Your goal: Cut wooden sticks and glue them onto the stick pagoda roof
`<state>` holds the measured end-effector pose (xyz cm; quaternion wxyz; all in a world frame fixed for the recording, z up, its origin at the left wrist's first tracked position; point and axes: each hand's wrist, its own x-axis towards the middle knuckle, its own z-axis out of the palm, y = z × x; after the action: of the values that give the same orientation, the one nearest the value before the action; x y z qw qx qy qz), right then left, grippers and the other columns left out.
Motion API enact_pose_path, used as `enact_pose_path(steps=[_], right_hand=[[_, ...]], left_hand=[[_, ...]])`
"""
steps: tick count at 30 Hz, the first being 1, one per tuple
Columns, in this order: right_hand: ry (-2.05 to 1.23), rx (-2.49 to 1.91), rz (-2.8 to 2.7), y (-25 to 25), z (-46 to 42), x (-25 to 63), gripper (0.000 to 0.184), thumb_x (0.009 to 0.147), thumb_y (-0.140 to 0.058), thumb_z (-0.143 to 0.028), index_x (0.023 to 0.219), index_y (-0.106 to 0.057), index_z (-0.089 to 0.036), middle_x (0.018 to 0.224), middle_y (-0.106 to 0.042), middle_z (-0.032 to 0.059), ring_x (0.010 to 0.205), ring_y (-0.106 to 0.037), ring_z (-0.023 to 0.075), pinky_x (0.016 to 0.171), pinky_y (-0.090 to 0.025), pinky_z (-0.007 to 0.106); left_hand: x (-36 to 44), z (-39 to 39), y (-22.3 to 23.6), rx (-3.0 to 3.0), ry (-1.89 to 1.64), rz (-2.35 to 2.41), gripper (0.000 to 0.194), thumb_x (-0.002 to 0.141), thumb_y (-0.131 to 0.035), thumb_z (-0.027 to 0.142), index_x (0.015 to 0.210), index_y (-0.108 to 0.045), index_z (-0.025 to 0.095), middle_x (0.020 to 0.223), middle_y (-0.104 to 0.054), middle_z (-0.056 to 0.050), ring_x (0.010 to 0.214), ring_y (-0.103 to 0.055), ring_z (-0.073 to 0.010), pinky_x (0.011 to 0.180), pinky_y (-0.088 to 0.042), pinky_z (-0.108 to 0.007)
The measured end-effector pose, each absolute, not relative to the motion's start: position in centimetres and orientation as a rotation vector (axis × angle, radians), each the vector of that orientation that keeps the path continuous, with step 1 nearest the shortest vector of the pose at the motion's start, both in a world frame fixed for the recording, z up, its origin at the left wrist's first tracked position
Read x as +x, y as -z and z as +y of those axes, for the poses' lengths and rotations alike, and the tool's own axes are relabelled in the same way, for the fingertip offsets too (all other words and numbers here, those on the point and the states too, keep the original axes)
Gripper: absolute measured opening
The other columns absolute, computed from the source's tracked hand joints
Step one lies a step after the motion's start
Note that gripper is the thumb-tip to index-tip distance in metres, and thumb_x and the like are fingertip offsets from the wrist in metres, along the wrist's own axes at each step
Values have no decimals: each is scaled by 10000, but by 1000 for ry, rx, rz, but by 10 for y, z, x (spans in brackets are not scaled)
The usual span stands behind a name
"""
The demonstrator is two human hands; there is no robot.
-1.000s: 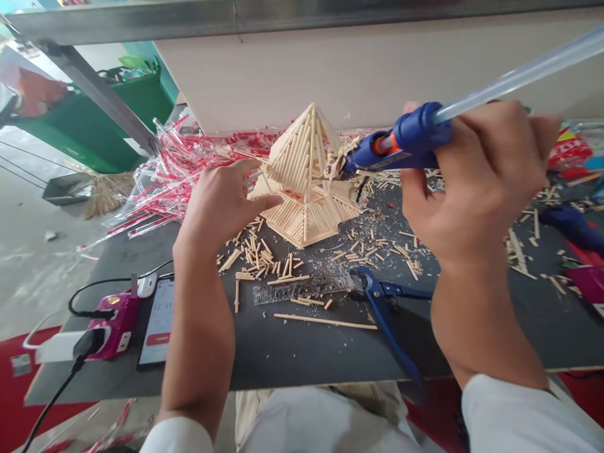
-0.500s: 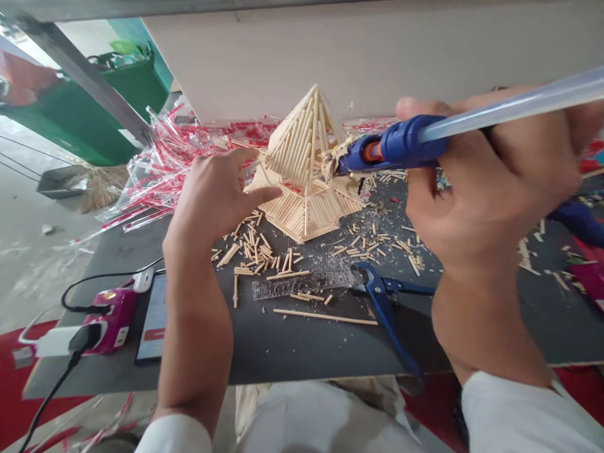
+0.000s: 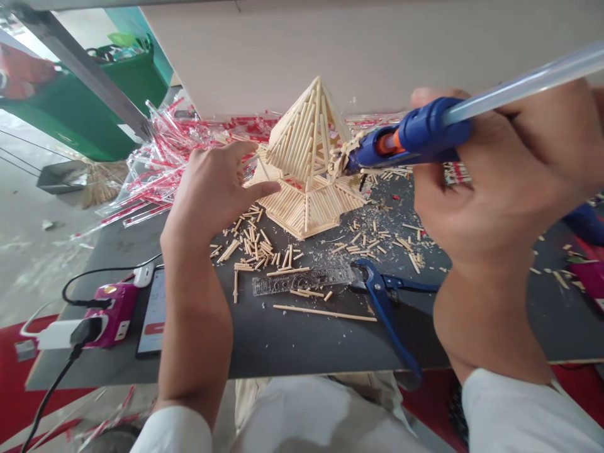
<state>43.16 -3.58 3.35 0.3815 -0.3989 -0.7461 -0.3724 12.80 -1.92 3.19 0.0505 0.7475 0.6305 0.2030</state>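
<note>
A small model made of thin wooden sticks stands on the dark table, with a pointed roof [image 3: 295,141] above a wide, sloping polygonal base [image 3: 325,207]. At its left side is my left hand [image 3: 212,189], thumb and fingers apart; some fingertips are hidden, and I cannot tell whether they touch the roof. My right hand [image 3: 495,170] grips a blue hot glue gun [image 3: 415,135] with a clear glue stick [image 3: 523,85] in its back. The gun's nozzle, crusted with dried glue, is close to the roof's lower right corner.
Cut stick pieces [image 3: 257,248] litter the table. Nearer lie a clear ruler [image 3: 302,281], a blue-handled cutter [image 3: 387,314] and a long stick [image 3: 325,313]. A phone [image 3: 151,314] and a purple power strip [image 3: 113,311] are at left, red-striped wrappers [image 3: 165,145] behind.
The glue gun in my right hand has shifted slightly right and up, a little away from the roof. My left hand stays beside the model. The whole view has tilted slightly.
</note>
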Motion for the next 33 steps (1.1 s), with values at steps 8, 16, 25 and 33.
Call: enact_pose_path(steps=[8,16,25,33], right_hand=[[985,-987,-1874,-32,-31,431,307,919,-571,-251,1184,-709,-323,905,-693,6,785,-682,201,776,-495,450],[938,-1055,-1859,-33,-35,427,334,959,-498,-242,1193,-715,-339,920,-684,-2,879,-702,209,833,-487,432],[894,-1062,-1853,-31,-35,426,429,935,-446,-144,1216,-717,-321,928,-666,-7,902,-686,188,830,-465,441],[927,-1131,-1814,-32,-31,426,393,974,-416,-244,1188,-737,-315,891,-675,10,857,-686,195,816,-464,465]], left_hand=[[126,-17,-29,2262,-642,1914,723,791,-748,611,1389,-638,220,735,-554,-26,858,-594,-252,915,-486,-413],[128,-20,-33,2249,-603,1910,709,823,-734,582,1412,-618,204,751,-543,-18,872,-590,-242,933,-474,-400],[127,-19,-32,2260,-618,1896,706,830,-733,577,1407,-610,189,827,-607,-43,1001,-595,-280,988,-449,-402],[127,-19,-33,2313,-612,1896,730,815,-756,590,1397,-638,166,745,-562,-22,853,-589,-234,859,-460,-381]])
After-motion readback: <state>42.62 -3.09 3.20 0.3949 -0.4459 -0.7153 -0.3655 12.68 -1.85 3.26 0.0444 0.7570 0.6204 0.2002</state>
